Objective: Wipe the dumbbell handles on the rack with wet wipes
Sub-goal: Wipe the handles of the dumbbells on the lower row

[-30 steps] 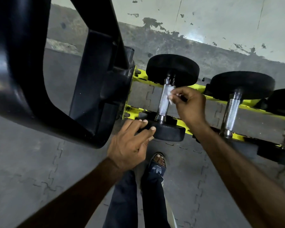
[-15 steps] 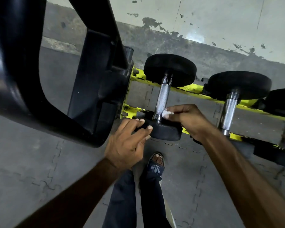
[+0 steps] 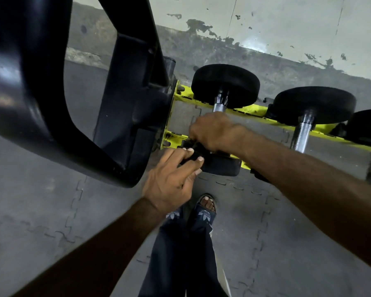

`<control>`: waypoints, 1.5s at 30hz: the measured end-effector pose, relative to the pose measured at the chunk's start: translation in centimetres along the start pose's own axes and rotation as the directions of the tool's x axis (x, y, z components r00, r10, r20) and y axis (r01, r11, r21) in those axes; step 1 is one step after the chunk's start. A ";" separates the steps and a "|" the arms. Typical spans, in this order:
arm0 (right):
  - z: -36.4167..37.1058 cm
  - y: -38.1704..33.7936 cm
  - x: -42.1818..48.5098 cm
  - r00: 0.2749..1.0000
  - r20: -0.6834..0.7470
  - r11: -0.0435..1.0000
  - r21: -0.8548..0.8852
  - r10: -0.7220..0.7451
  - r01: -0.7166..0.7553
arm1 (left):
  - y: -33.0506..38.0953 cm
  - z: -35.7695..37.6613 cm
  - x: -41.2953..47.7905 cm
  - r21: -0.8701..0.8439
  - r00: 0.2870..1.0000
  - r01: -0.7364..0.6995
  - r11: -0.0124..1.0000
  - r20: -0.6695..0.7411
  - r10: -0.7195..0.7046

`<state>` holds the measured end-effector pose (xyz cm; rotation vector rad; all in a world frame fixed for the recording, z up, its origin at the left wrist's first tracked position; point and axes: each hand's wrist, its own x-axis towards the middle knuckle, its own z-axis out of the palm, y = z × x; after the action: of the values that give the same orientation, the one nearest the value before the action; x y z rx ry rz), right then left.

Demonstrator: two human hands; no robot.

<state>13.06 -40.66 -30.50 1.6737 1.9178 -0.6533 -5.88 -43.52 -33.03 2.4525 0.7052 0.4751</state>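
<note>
1. The leftmost dumbbell (image 3: 225, 85) lies across the yellow rack (image 3: 253, 110), beside the rack's black upright (image 3: 135, 99).
2. The right hand (image 3: 219, 133) is clenched over its handle (image 3: 219, 107), covering all but the far end.
3. The left hand (image 3: 169, 187) is released, with straight fingers resting on the dumbbell's near head (image 3: 221, 166).
4. A second dumbbell (image 3: 313, 103) sits to the right on the same rack.
5. The person's sandalled foot (image 3: 206, 209) stands on the grey floor (image 3: 287, 232) below.

Level: dim and flat, slightly grainy.
Glare: a pale patch on the wall (image 3: 255, 42); a soft sheen on a dumbbell handle (image 3: 302, 131).
Focus: the near black frame (image 3: 19, 82) is blurred.
Edges: wide-angle bending stretches the floor (image 3: 51, 211).
</note>
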 end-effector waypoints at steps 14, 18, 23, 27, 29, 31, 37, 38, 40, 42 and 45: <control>4.4 1.5 -5.4 0.905 -0.296 0.706 0.708 0.304 -0.005 | 0.9 -1.2 0.3 -0.045 0.978 0.148 0.988 0.153 -0.139; 7.4 0.8 -8.8 0.732 -0.140 0.147 0.988 0.667 0.055 | 2.5 -1.9 1.9 0.038 0.943 0.256 0.966 0.210 -0.258; 7.6 0.4 -13.1 0.656 0.160 -0.427 0.863 0.737 0.269 | 5.9 -1.7 5.0 -0.120 0.917 0.329 0.937 0.277 -0.287; 8.7 1.0 -16.2 0.720 0.265 -0.651 0.685 0.641 0.328 | 9.9 -0.5 7.8 -0.328 0.832 0.483 0.812 0.462 -0.308; 9.3 1.9 -17.7 0.757 0.271 -0.714 0.612 0.594 0.340 | 11.9 0.5 8.8 -0.394 0.761 0.600 0.696 0.549 -0.345; 10.0 3.0 -19.0 0.790 0.255 -0.754 0.553 0.558 0.354 | 13.2 1.8 9.4 -0.412 0.764 0.604 0.682 0.543 -0.348; 12.5 5.5 -20.9 0.751 0.286 -0.717 0.612 0.595 0.334 | 16.8 5.4 9.9 -0.433 0.820 0.567 0.701 0.380 -0.428; 12.9 6.0 -21.0 0.730 0.291 -0.699 0.629 0.618 0.341 | 17.6 6.0 10.0 -0.436 0.823 0.566 0.700 0.352 -0.446; 13.5 6.8 -21.3 0.690 0.303 -0.675 0.645 0.657 0.359 | 18.7 7.1 10.2 -0.442 0.819 0.574 0.689 0.333 -0.468; 13.9 7.6 -21.6 0.674 0.310 -0.656 0.672 0.671 0.344 | 19.3 8.1 10.3 -0.441 0.804 0.594 0.673 0.344 -0.485; 14.4 8.9 -22.3 0.723 0.245 -0.603 0.745 0.646 0.287 | 19.9 9.4 10.4 -0.416 0.810 0.586 0.695 0.304 -0.501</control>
<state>25.27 -65.58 -27.06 3.6049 -0.2372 -2.4293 14.35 -55.57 -26.99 1.6626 1.0456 0.1701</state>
